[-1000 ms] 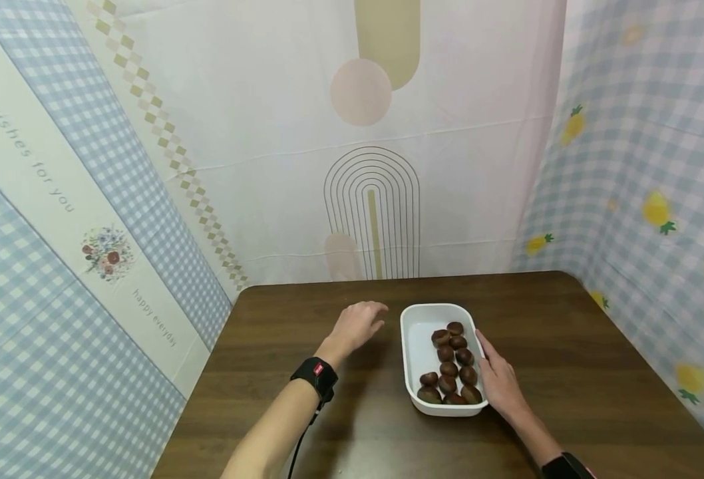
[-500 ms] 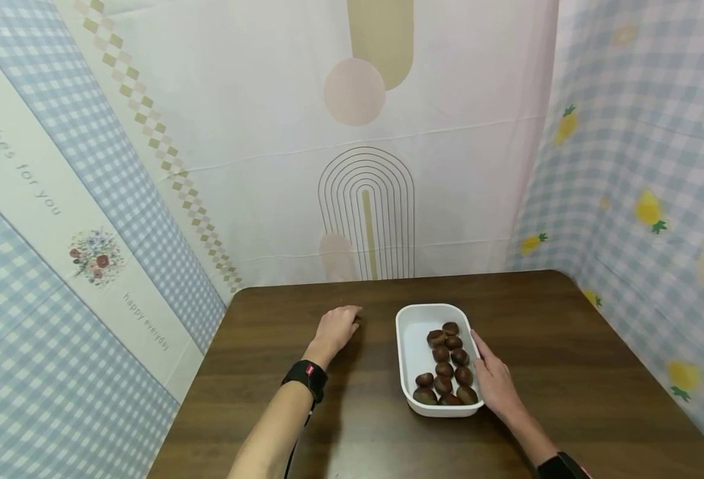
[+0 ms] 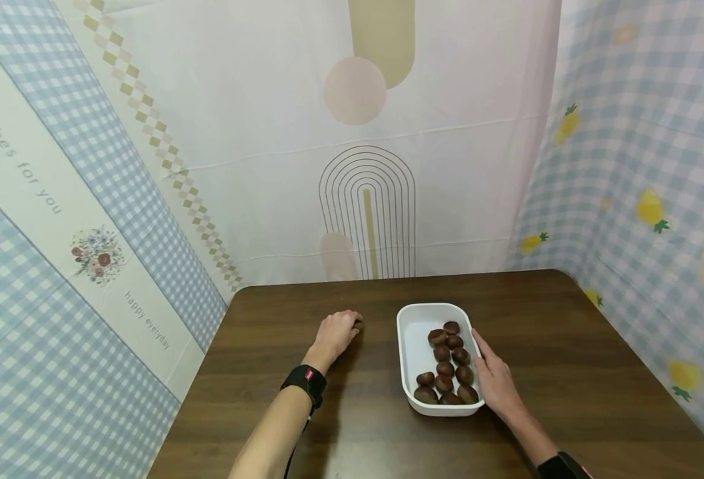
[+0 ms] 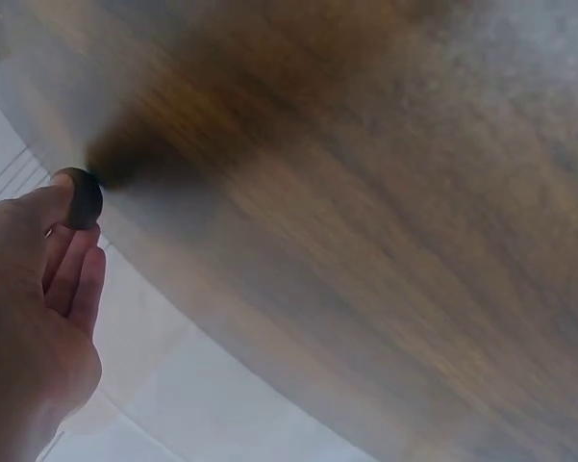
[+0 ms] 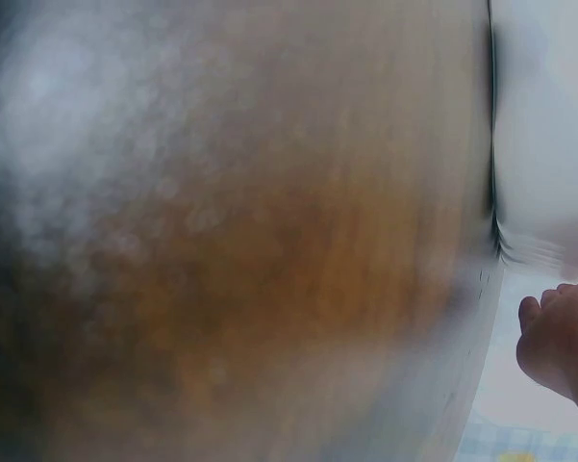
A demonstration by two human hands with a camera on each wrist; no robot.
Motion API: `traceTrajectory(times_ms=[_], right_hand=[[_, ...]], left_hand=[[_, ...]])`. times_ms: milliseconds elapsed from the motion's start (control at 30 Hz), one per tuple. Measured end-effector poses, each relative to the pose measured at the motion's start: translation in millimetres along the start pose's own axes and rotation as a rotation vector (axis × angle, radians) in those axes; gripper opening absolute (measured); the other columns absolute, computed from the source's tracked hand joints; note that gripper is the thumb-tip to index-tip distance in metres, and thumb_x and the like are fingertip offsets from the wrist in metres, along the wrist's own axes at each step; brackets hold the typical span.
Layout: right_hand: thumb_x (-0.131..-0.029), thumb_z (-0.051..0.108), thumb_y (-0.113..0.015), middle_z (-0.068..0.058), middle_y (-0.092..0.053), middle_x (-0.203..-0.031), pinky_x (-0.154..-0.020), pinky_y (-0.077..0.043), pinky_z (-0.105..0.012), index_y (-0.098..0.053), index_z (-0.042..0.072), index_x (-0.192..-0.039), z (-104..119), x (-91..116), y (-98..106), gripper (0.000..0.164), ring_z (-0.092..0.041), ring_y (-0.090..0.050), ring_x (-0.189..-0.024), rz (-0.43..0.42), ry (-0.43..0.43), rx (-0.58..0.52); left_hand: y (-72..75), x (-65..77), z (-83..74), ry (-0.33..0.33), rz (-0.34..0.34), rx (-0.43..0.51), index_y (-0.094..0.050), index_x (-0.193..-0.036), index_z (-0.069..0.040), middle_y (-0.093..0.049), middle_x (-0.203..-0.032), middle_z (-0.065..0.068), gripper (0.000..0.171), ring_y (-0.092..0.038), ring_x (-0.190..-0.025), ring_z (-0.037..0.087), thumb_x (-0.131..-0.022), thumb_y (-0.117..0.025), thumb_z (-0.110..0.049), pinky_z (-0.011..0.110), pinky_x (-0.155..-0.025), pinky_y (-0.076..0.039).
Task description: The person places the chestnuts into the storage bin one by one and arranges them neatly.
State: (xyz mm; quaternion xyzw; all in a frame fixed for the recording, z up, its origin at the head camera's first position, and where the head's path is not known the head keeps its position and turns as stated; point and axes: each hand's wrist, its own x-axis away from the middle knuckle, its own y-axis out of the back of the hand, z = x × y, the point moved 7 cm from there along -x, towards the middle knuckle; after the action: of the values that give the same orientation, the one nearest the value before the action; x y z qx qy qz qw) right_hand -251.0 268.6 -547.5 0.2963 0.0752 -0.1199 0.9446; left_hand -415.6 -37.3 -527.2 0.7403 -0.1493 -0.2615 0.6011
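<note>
My left hand [image 3: 334,334], left of the tray and low over the table, pinches a dark brown chestnut [image 4: 85,200] between thumb and fingertips. From above, the hand mostly covers that nut, so it shows best in the left wrist view. A white rectangular tray [image 3: 408,352] stands right of the table's middle. Several glossy brown chestnuts [image 3: 444,369] lie in it, gathered along its right side and near end. My right hand [image 3: 496,379] holds the tray's right wall, thumb at the rim and fingers along the outside.
The dark wooden table [image 3: 382,439] extends around the tray on all sides. A white printed cloth [image 3: 268,166] hangs behind its far edge, with checked cloth [image 3: 615,219] at the right. A black cable [image 3: 292,456] trails from the left wristband [image 3: 307,382].
My left hand has moved left, away from the tray and down toward the table, its fingers now drawn together. The right hand and the tray have stayed in place.
</note>
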Motion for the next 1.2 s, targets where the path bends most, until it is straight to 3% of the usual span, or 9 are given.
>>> traceTrajectory(times_ms=[367, 567, 800, 1200], right_hand=[[-0.111, 0.005, -0.039, -0.031, -0.042, -0.158, -0.111, -0.038, -0.068, -0.037, 0.003, -0.164, -3, -2, 2, 0.054, -0.053, -0.045, -0.141, -0.008, 0.008, 0.013], [-0.111, 0.005, -0.04, -0.031, -0.041, -0.16, -0.112, -0.036, -0.067, -0.035, 0.005, -0.165, -2, -1, 3, 0.055, -0.053, -0.043, -0.143, 0.005, -0.003, 0.005], [-0.111, 0.005, -0.039, -0.03, -0.041, -0.159, -0.112, -0.037, -0.067, -0.035, 0.004, -0.165, -2, -1, 3, 0.055, -0.052, -0.044, -0.142, 0.01, -0.005, 0.013], [-0.111, 0.005, -0.039, -0.031, -0.041, -0.159, -0.111, -0.037, -0.068, -0.036, 0.003, -0.165, -3, -1, -1, 0.054, -0.052, -0.044, -0.142, 0.01, -0.008, 0.004]], left_hand=[[2.2, 8.4, -16.7, -0.057, -0.009, 0.109, -0.076, -0.126, -0.011, -0.075, -0.123, 0.006, 0.027, -0.072, -0.114, 0.024, -0.1, -0.077, -0.019, 0.041, -0.097, -0.058], [14.6, 6.3, -34.2, -0.082, -0.078, 0.191, -0.077, -0.125, -0.012, -0.076, -0.118, 0.003, 0.025, -0.073, -0.104, 0.02, -0.1, -0.077, -0.018, 0.039, -0.09, -0.059], [26.5, 1.7, -56.3, -0.125, -0.14, 0.311, -0.073, -0.131, -0.007, -0.075, -0.118, 0.004, 0.031, -0.072, -0.103, 0.019, -0.101, -0.076, -0.014, 0.039, -0.091, -0.058], [30.3, 2.6, -93.2, -0.208, -0.156, 0.364, -0.073, -0.133, -0.011, -0.074, -0.126, 0.001, 0.031, -0.071, -0.112, 0.014, -0.103, -0.074, -0.019, 0.033, -0.097, -0.056]])
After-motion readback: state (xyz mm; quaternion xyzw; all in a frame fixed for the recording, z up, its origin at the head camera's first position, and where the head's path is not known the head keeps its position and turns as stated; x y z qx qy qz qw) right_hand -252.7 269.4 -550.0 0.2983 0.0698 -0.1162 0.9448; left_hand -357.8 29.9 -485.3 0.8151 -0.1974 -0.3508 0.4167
